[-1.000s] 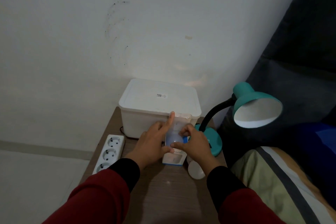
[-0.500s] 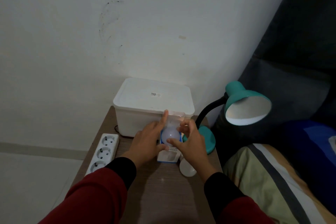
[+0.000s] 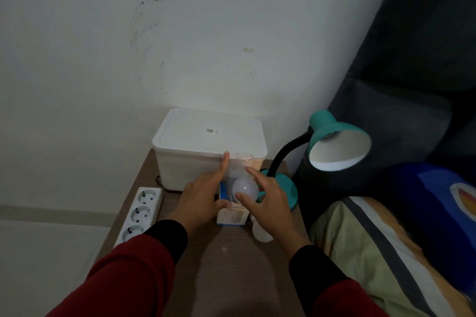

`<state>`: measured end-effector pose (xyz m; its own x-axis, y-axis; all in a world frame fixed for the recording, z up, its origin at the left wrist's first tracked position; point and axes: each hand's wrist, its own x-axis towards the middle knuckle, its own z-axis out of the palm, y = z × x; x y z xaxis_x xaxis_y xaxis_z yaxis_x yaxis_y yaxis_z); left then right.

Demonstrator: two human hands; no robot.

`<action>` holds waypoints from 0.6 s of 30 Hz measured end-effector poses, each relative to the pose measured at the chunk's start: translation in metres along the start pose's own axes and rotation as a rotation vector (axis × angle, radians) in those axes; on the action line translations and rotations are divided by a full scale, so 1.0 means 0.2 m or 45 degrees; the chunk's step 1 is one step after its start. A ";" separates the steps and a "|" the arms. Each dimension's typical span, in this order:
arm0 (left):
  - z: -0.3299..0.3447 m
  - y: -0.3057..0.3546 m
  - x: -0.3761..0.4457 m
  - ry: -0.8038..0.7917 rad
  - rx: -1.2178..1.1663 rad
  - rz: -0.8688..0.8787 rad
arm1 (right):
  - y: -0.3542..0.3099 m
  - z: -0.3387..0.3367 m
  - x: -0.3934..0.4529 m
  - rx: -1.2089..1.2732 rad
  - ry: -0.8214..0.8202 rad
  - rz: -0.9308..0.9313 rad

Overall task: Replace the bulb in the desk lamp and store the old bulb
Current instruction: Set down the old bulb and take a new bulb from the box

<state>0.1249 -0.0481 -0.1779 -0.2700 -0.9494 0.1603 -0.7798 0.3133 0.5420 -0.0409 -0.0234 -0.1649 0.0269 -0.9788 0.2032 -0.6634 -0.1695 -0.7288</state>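
A white round bulb (image 3: 245, 188) sticks up out of a small blue-and-white carton (image 3: 230, 215) standing on the wooden bedside table (image 3: 231, 270). My right hand (image 3: 268, 201) pinches the bulb between thumb and fingers. My left hand (image 3: 203, 197) holds the carton's left side, thumb on its front, forefinger pointing up along the open flap. A second white bulb (image 3: 261, 233) lies on the table under my right wrist, partly hidden. The teal desk lamp (image 3: 334, 147) stands at the right on a teal base (image 3: 289, 192), its shade showing no bulb.
A white lidded plastic box (image 3: 208, 147) stands against the wall behind the carton. A white power strip (image 3: 140, 213) lies along the table's left edge. A bed with a striped blanket (image 3: 373, 252) and a dark headboard is at the right.
The bulb has risen out of the carton in my right hand's fingers; a second ago it sat down inside. My left hand keeps steadying the carton.
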 end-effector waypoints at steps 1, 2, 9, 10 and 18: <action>0.00 0.00 0.00 0.009 0.003 -0.008 | 0.00 -0.01 -0.01 0.010 0.011 0.017; 0.00 0.01 -0.01 0.017 0.001 -0.018 | 0.00 -0.02 -0.02 0.036 0.026 0.034; -0.02 0.07 -0.04 0.073 -0.091 -0.056 | -0.01 -0.14 -0.10 0.308 0.103 0.112; -0.02 0.08 -0.05 0.080 -0.083 -0.066 | -0.02 -0.16 -0.12 0.352 0.107 0.142; -0.01 0.16 -0.15 0.177 0.030 -0.058 | -0.05 -0.27 -0.21 0.557 0.300 0.163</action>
<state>0.1094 -0.0106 -0.1646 -0.1542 -0.9560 0.2495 -0.8030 0.2684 0.5321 -0.0760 0.0248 -0.1310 -0.2369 -0.9508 0.1996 -0.2736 -0.1318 -0.9528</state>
